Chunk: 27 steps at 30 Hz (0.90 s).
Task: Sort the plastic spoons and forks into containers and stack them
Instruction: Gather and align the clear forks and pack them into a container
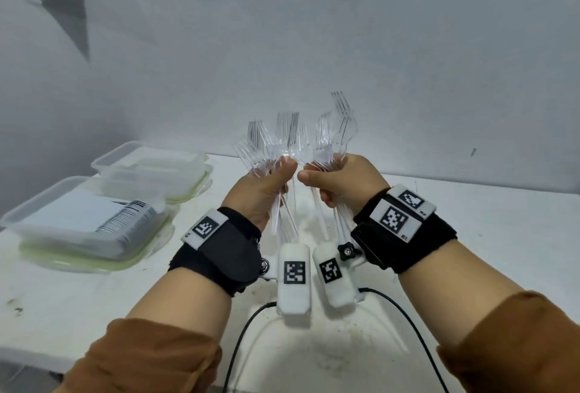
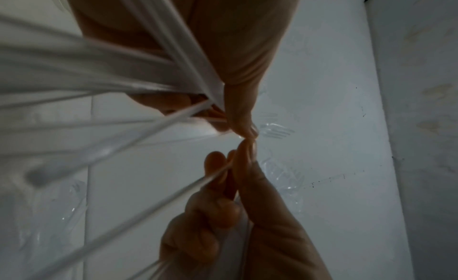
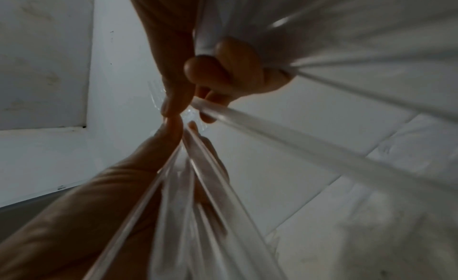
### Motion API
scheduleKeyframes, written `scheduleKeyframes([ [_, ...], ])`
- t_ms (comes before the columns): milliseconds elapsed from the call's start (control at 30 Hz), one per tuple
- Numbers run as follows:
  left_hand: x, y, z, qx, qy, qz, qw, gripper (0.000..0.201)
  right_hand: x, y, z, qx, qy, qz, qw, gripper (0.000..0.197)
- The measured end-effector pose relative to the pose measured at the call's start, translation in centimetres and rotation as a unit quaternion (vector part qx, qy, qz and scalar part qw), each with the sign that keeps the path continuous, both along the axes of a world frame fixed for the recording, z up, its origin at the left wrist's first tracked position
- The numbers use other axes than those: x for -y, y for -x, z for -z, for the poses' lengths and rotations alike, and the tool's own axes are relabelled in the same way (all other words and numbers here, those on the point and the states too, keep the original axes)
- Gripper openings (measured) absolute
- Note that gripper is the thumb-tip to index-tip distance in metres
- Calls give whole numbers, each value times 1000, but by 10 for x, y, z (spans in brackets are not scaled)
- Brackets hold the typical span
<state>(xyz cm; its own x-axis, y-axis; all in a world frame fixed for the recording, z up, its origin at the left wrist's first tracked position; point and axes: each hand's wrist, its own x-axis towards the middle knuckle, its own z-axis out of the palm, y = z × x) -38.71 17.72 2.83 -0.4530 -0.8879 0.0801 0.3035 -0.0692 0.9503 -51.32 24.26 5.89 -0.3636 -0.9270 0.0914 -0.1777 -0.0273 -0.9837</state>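
Note:
Both hands are raised above the white table (image 1: 489, 235), thumbs touching tip to tip. My left hand (image 1: 276, 179) grips a bunch of clear plastic forks (image 1: 273, 138), tines up and fanned out. My right hand (image 1: 329, 182) grips a second bunch of forks (image 1: 337, 129), also tines up. Both sets of handles hang below the fists. In the left wrist view, the left hand (image 2: 230, 72) holds fanned handles (image 2: 99, 74) above the right hand (image 2: 235, 215). In the right wrist view, the right hand (image 3: 218, 68) clasps its handles (image 3: 322, 64) beside the left hand (image 3: 138, 176). No spoons are visible.
Two stacks of clear lidded containers with greenish lids stand at the table's left: a near one (image 1: 47, 235) with a barcode label on top and a far one (image 1: 150, 166). Black cables (image 1: 244, 330) run off the front edge. A plain wall stands close behind.

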Motion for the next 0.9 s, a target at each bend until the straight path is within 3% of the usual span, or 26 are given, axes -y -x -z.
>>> scheduleKeyframes([
  [367,24,-47,5,20,59,6,998,36,20,-53,9,15,-17,15,1000,46],
  [567,26,-64,4,34,87,13,995,29,23,-66,10,-11,-19,31,999,35],
  [700,26,-69,6,43,93,14,995,8,23,-69,14,-20,-7,39,999,27],
  [900,24,-69,6,59,119,39,990,14,20,-69,21,4,11,21,1000,21],
])
